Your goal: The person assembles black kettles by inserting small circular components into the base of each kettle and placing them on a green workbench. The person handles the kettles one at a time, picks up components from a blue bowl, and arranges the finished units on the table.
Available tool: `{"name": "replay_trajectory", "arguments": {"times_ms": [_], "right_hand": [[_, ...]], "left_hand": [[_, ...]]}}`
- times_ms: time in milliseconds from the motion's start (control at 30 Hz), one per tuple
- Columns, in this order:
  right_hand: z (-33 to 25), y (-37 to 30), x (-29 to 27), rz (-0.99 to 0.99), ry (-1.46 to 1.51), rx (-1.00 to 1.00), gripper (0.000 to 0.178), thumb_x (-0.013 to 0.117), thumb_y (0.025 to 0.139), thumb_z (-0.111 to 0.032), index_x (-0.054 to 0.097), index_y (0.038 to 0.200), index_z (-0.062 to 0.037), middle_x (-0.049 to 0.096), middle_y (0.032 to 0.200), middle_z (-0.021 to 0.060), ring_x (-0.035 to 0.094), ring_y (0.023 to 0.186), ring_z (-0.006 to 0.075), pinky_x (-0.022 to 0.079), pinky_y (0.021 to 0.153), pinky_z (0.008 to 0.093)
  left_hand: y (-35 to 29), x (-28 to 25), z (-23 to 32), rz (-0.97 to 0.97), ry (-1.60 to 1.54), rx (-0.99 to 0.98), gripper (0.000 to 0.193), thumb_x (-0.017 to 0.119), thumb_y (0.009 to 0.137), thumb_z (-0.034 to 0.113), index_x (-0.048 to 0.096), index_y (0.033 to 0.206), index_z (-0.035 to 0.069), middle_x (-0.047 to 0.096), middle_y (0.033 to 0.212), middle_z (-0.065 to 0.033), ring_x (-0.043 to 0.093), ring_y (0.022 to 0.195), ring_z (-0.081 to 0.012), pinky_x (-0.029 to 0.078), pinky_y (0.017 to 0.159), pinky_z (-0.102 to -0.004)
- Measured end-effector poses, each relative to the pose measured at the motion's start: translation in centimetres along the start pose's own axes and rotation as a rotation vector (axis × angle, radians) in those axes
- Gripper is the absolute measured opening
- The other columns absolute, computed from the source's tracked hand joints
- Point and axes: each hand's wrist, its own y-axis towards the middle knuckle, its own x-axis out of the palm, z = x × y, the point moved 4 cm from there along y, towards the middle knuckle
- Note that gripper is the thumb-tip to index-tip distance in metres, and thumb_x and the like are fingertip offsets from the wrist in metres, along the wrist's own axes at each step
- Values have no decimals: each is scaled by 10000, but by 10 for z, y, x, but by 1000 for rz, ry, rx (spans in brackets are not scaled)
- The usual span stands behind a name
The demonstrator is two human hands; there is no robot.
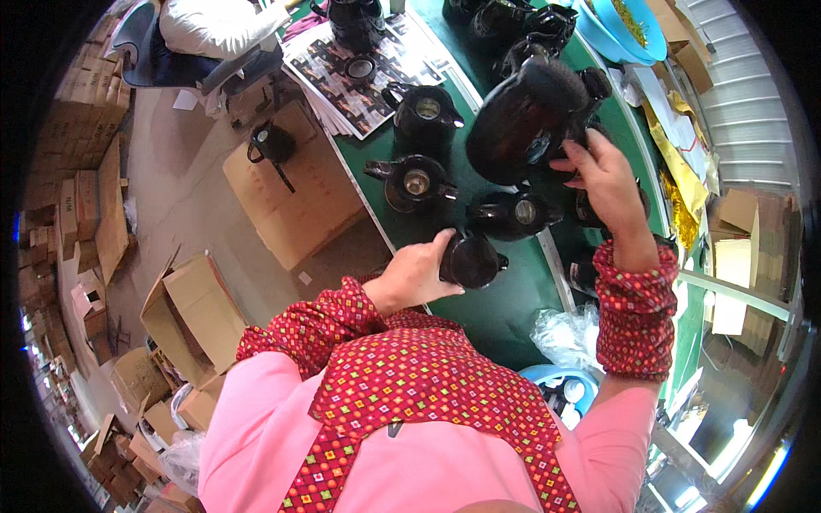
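A large glossy black jug (pixel 526 124) is lifted and tilted above the others, with my right hand (pixel 609 179) closed on its near right side; some of those fingers are hidden behind it. My left hand (pixel 417 272) is curved round the side of another black jug (pixel 473 260) at the near left edge of the green table (pixel 505 312). Just beyond that one stand several more black jugs, among them one with a spout (pixel 516 224), one with an uncovered top (pixel 417 201) and a third farther off (pixel 425 132).
Printed sheets (pixel 312 64) lie at the table's far left, with a black jug (pixel 355 26) on them. Light-blue basins (pixel 599 38) stand far right. Clear plastic (pixel 564 338) and a blue tub (pixel 534 374) are near me. On the left floor are cardboard (pixel 269 201) and a black jug (pixel 272 143).
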Motion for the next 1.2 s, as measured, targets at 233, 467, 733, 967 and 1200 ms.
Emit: {"name": "replay_trajectory", "arguments": {"times_ms": [233, 467, 733, 967, 1200], "right_hand": [[98, 61, 21, 10, -331, -177, 285, 660, 1044, -255, 614, 1041, 27, 709, 943, 277, 705, 905, 466, 542, 768, 484], [140, 59, 51, -153, -252, -166, 311, 637, 1066, -271, 608, 1151, 27, 703, 1059, 285, 706, 1012, 427, 532, 873, 456], [112, 10, 28, 320, -617, -399, 440, 783, 951, -300, 670, 1278, -29, 691, 1281, 218, 659, 1191, 426, 549, 1004, 473], [29, -130, 111, -281, -826, -418, 1014, 935, 738, -227, 434, 1619, -236, 522, 1501, 201, 606, 1227, 401, 549, 1020, 472], [66, -169, 94, -274, -681, -209, 991, 915, 772, -154, 416, 1626, -210, 495, 1536, 229, 575, 1291, 455, 519, 1095, 502]], "left_hand": [[8, -10, -7, -93, -16, 95, 989, 936, 719, 309, 447, 1509, -30, 733, 1056, -279, 713, 988, -474, 570, 883, -504], [13, -22, -10, -202, 54, 122, 1019, 950, 695, 308, 458, 1537, 13, 733, 1089, -264, 723, 1008, -450, 578, 861, -485], [19, -23, -17, -212, 9, 152, 1052, 975, 664, 312, 475, 1551, 47, 742, 1125, -270, 736, 1065, -427, 592, 900, -439], [15, -11, -4, -118, 79, 185, 1052, 978, 680, 336, 474, 1555, 40, 758, 1045, -254, 757, 964, -426, 605, 846, -451], [9, 29, 33, -54, 264, 298, 1025, 963, 686, 359, 480, 1515, -1, 755, 934, -222, 756, 859, -409, 597, 747, -473]]}}
